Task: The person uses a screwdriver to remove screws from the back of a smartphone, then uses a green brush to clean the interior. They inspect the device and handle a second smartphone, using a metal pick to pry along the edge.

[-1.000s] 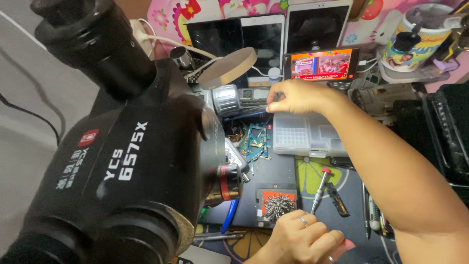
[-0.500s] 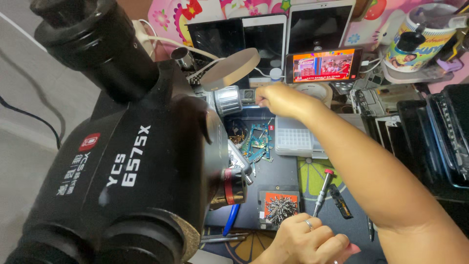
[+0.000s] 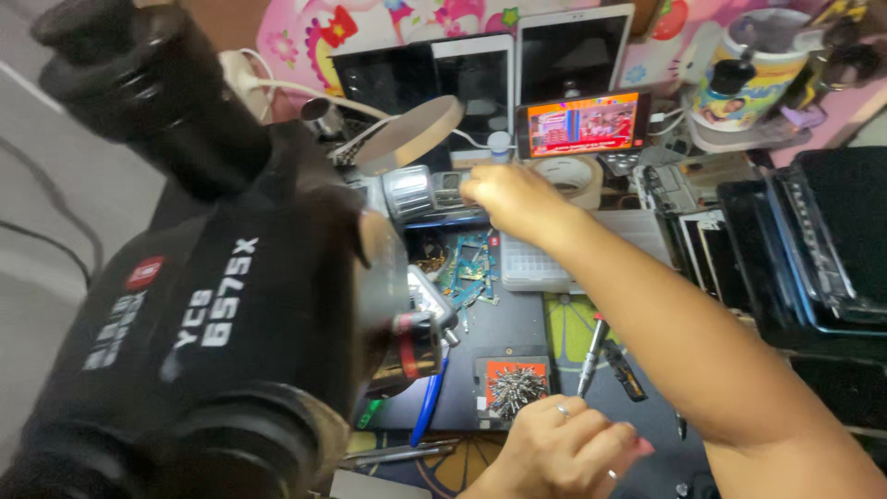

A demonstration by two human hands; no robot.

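I see the right hand (image 3: 513, 199) stretched far forward over the table (image 3: 504, 328), fingers curled onto a small grey device (image 3: 434, 189) lying crosswise just left of them; whether they grip it I cannot tell; the left hand (image 3: 559, 453) rests near, loosely closed, beside an orange-bordered screw tray (image 3: 514, 383); a bright orange phone screen (image 3: 582, 125) stands behind.
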